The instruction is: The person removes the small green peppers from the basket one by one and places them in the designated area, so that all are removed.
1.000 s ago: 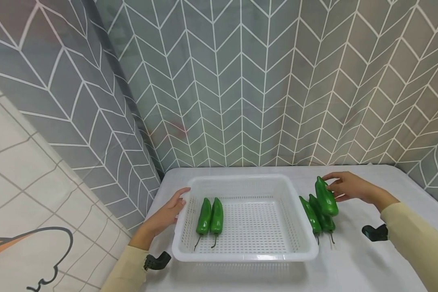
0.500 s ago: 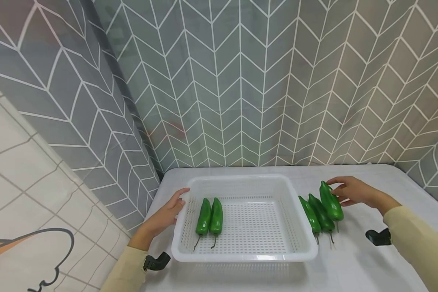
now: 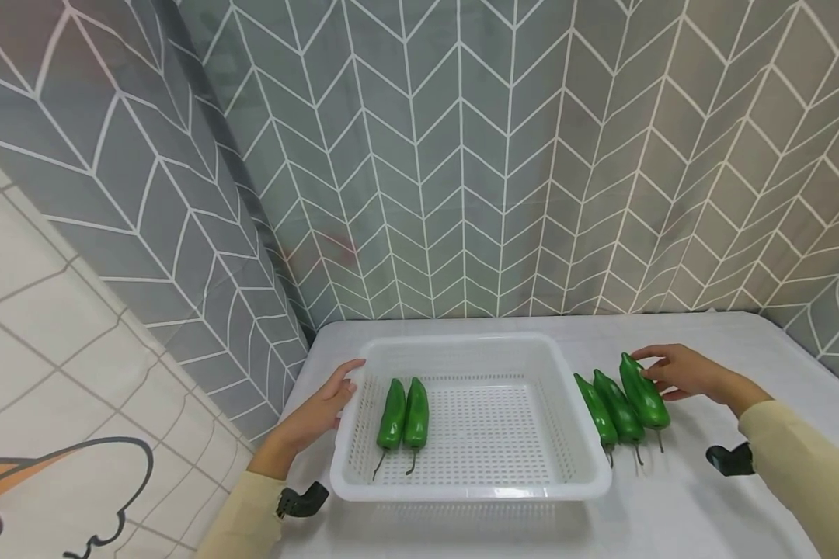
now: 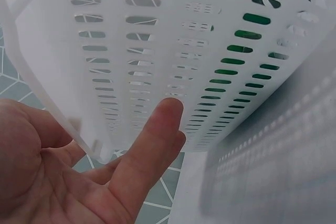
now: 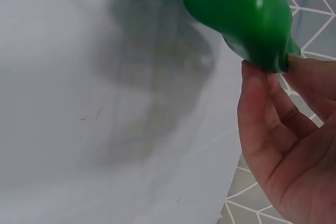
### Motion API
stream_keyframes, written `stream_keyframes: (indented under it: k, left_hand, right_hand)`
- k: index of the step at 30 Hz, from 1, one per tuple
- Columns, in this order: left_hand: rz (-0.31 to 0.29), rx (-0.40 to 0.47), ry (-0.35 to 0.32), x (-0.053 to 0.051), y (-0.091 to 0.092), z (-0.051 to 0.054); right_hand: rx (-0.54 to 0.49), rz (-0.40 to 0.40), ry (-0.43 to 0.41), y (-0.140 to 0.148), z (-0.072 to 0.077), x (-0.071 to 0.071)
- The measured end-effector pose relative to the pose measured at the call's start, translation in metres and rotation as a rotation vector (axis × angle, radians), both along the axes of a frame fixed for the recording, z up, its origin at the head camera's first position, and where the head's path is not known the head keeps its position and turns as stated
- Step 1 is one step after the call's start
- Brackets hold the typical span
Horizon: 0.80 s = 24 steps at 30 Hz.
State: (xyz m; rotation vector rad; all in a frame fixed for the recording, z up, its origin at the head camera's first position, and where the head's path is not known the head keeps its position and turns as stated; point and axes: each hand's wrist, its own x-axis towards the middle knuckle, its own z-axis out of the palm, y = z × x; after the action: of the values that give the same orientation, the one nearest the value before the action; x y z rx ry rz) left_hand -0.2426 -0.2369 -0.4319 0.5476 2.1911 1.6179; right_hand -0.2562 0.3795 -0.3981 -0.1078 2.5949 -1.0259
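Note:
A white perforated plastic basket (image 3: pixel 471 493) sits on the table with two green chili peppers (image 3: pixel 416 415) lying side by side at its left. My left hand (image 3: pixel 318 411) grips the basket's left rim; in the left wrist view, fingertips (image 4: pixel 167 114) reach under the rim along its slotted outer wall. Right of the basket, my right hand (image 3: pixel 685 374) pinches the upper end of another green chili pepper (image 3: pixel 643 394) between thumb and fingers. Two more peppers (image 3: pixel 618 407) lie just left of it, against the basket's right side. The right wrist view shows the held pepper (image 5: pixel 247 11) close up.
A white cloth covers the table (image 3: pixel 713 497). Behind it hangs a grey chevron-patterned curtain (image 3: pixel 461 194). A white tiled surface (image 3: pixel 63 334) with a drawn figure is at the left. Black wrist cameras (image 3: pixel 730 460) sit on both sleeves.
My right hand has moved right and slightly down with the pepper, from over the neighbouring pepper to beside it. The left hand and basket have stayed put.

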Motion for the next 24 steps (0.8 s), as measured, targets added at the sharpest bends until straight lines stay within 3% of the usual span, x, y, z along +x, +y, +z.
stream_keyframes:
  k: [6, 24]
  left_hand:
    - [0.005, -0.001, -0.001, 0.0, 0.0, -0.001]
    - [0.008, -0.002, 0.006, 0.001, 0.002, 0.0]
  right_hand:
    - [0.011, 0.0, -0.01, 0.0, -0.001, 0.001]
    - [0.029, 0.015, -0.029, 0.001, -0.024, -0.003]
